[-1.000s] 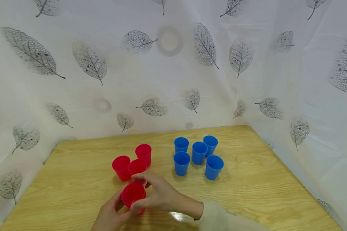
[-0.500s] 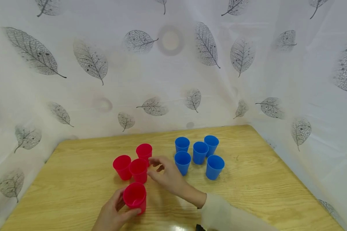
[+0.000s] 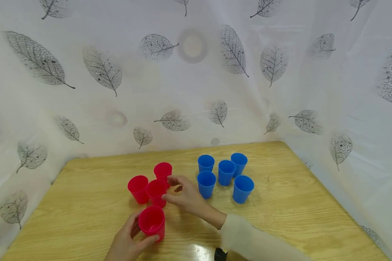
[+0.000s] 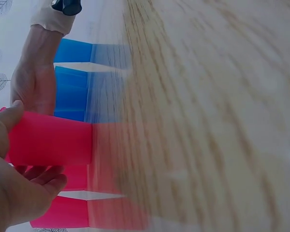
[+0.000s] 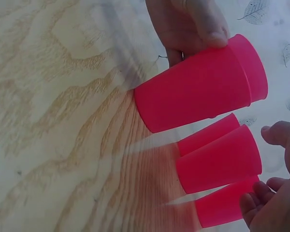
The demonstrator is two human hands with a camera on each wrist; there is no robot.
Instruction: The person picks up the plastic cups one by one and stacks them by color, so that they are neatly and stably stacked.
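Left hand (image 3: 125, 239) grips a stack of nested red cups (image 3: 152, 223), thumb on one side, fingers curled round the other; stack stands upright on the wooden counter (image 3: 281, 217), two rims visible from the right wrist. Right hand (image 3: 189, 195) is at the front red cup (image 3: 155, 192), just behind the stack; its fingers are bent and spread apart from the thumb. Contact with that cup: cannot tell. Left red cup (image 3: 138, 190) and back red cup (image 3: 162, 170) stand upright close by. Five blue cups (image 3: 206, 185) stand upright in a cluster to the right. Leaf-print sheet (image 3: 196, 87) hangs behind the counter.
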